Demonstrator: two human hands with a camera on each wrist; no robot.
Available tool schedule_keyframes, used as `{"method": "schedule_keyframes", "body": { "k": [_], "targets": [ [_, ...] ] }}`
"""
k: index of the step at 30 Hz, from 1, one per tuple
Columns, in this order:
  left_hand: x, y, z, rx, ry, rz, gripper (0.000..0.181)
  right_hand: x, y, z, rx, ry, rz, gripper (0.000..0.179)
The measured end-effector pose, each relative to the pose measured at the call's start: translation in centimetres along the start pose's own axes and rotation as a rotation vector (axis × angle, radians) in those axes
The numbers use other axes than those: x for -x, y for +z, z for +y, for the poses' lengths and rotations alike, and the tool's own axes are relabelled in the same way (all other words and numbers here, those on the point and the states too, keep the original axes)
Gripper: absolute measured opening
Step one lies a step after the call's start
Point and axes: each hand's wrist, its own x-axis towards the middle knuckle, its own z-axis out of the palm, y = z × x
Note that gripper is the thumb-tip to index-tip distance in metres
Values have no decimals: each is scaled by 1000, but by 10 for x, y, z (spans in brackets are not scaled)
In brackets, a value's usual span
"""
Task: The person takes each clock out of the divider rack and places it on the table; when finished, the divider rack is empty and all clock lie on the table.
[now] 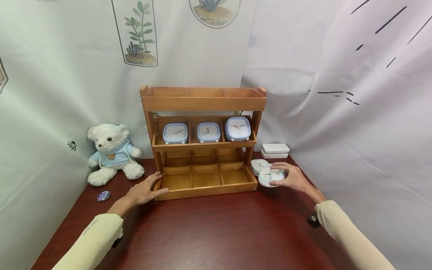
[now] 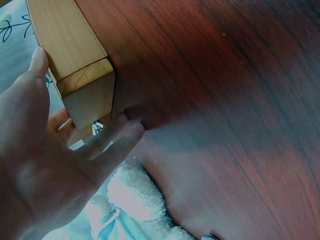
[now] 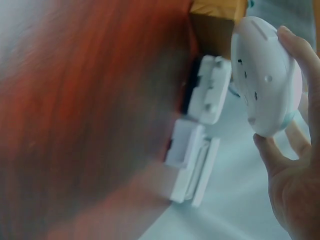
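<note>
My right hand (image 1: pixel 293 177) pinches a white alarm clock (image 1: pixel 271 177) by its edges, at the right end of the wooden shelf (image 1: pixel 206 193). In the right wrist view, the underside of this alarm clock (image 3: pixel 265 77) is visible between thumb and fingers. Behind it stands a second white alarm clock (image 1: pixel 259 165). My left hand (image 1: pixel 141 192) touches the shelf's lower left corner with fingers spread; in the left wrist view the left hand (image 2: pixel 55 155) lies around the end of the wooden shelf (image 2: pixel 87 95). Three blue-rimmed alarm clocks (image 1: pixel 208 132) occupy the middle tier, one per compartment.
White boxes (image 1: pixel 275 150) are stacked at the back right by the cloth wall. A white teddy bear (image 1: pixel 113 155) in a blue hoodie sits left of the shelf. Nearby lies a small round blue-and-white object (image 1: pixel 103 196) on the dark red table (image 1: pixel 209 232).
</note>
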Motion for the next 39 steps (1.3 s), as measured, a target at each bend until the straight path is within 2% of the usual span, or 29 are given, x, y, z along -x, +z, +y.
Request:
{"method": "schedule_keyframes", "body": {
  "k": [9, 21, 27, 33, 39],
  "targets": [
    [0, 0, 0, -2, 0, -1, 89, 13, 12, 18, 17, 38, -53, 59],
    [-1, 0, 0, 5, -6, -7, 88, 16, 27, 21, -12, 43, -130, 60],
    [0, -1, 1, 3, -11, -12, 89, 19, 30, 27, 15, -9, -192, 58],
    [-1, -3, 0, 0, -11, -7, 87, 16, 31, 29, 19, -31, -217, 56],
    [0, -2, -1, 5, -10, -15, 89, 11, 33, 26, 0, 1, -257, 56]
  ]
}}
